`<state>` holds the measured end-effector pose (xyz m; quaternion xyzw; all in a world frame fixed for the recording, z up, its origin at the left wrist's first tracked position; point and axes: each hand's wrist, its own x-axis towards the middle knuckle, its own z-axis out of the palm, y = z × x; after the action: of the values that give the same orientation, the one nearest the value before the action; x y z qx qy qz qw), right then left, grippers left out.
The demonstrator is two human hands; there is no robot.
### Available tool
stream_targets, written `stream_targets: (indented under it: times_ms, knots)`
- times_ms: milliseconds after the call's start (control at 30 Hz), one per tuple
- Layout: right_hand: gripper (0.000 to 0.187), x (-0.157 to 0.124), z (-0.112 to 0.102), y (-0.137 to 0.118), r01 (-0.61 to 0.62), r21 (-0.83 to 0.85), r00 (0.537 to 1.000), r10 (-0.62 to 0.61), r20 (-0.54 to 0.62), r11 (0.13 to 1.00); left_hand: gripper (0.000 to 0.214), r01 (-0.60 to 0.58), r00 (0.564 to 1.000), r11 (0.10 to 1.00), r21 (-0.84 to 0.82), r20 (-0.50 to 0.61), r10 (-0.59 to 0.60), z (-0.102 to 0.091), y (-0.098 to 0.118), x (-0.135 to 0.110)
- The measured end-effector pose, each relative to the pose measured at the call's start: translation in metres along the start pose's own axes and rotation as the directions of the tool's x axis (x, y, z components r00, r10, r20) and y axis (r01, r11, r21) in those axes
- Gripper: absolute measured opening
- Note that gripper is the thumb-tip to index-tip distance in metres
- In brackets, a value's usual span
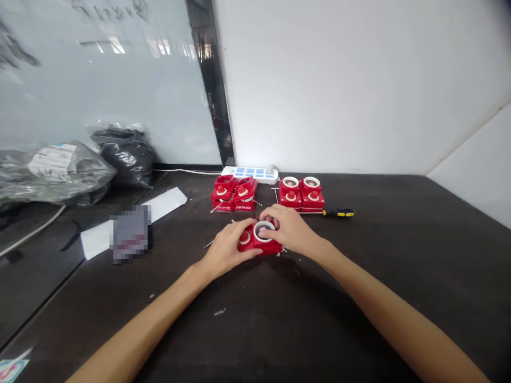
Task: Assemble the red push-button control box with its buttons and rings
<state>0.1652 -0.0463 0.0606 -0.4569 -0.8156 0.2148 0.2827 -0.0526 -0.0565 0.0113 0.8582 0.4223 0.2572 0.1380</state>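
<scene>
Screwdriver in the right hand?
No, the screwdriver lies on the table, while the right hand and left hand are both on a red box.

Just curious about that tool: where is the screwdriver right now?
In the head view, the screwdriver lies on the dark table beyond the right hand, its shaft along the front of the rightmost red boxes.

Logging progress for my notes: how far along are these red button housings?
Perhaps about midway. Looking done: the tidy red housings with white rings, beside the screwdriver. In hand: one white-ringed red housing, under the left hand and right hand. Seemingly left: the askew red housings by the power strip, with thin metal rods sticking out.
</scene>
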Motion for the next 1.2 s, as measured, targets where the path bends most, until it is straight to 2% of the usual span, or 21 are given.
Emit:
stream_targets:
  times_ms: [100, 200, 267, 367, 433, 533, 633, 933, 1033, 1200]
  knots:
    - [0.009, 0.000, -0.004, -0.003, 0.010, 0.028, 0.999, -0.009, -0.042, 1.000, 0.065, 0.005, 1.000, 1.000, 0.005, 0.005, -0.005, 0.000, 0.001, -0.001]
    - [0.010, -0.002, -0.012, -0.007, -0.002, 0.111, 1.000, 0.004, -0.017, 0.994, 0.065, 0.015, 1.000, 1.000, 0.006, 0.003, -0.015, -0.001, 0.002, -0.001]
    - [0.010, -0.005, -0.015, -0.007, 0.039, 0.110, 0.999, -0.037, -0.020, 0.993, 0.066, 0.019, 1.000, 1.000, 0.001, -0.002, -0.019, -0.001, 0.002, 0.000]
    - [0.012, -0.011, -0.014, -0.002, 0.238, -0.035, 0.970, -0.239, -0.036, 0.971, 0.068, 0.021, 1.000, 1.000, -0.007, -0.003, -0.021, 0.000, 0.002, 0.000]
    - [0.021, -0.013, -0.010, 0.003, 0.368, -0.166, 0.929, -0.369, 0.028, 0.915, 0.070, 0.020, 1.000, 1.000, -0.004, -0.004, -0.020, 0.000, 0.001, 0.000]
    - [0.030, -0.014, -0.005, 0.006, 0.467, -0.345, 0.883, -0.447, 0.142, 0.814, 0.071, 0.008, 1.000, 1.000, 0.003, -0.017, -0.008, 0.000, 0.001, 0.000]
    - [0.031, -0.014, -0.004, 0.006, 0.498, -0.418, 0.866, -0.464, 0.188, 0.760, 0.066, -0.007, 1.000, 1.000, 0.006, -0.025, 0.007, 0.000, 0.001, 0.001]
    - [0.029, -0.012, -0.011, 0.006, 0.546, -0.393, 0.836, -0.445, 0.323, 0.740, 0.064, -0.010, 0.999, 1.000, 0.004, -0.037, 0.010, 0.000, 0.003, 0.001]
    - [0.028, -0.015, -0.016, 0.003, 0.505, -0.388, 0.861, -0.413, 0.298, 0.771, 0.063, -0.020, 0.999, 1.000, -0.004, -0.045, 0.020, 0.001, 0.002, 0.001]
    - [0.027, -0.021, -0.023, -0.002, 0.389, -0.291, 0.911, -0.319, 0.260, 0.874, 0.064, -0.027, 0.999, 1.000, 0.006, -0.037, 0.027, 0.002, -0.001, 0.000]
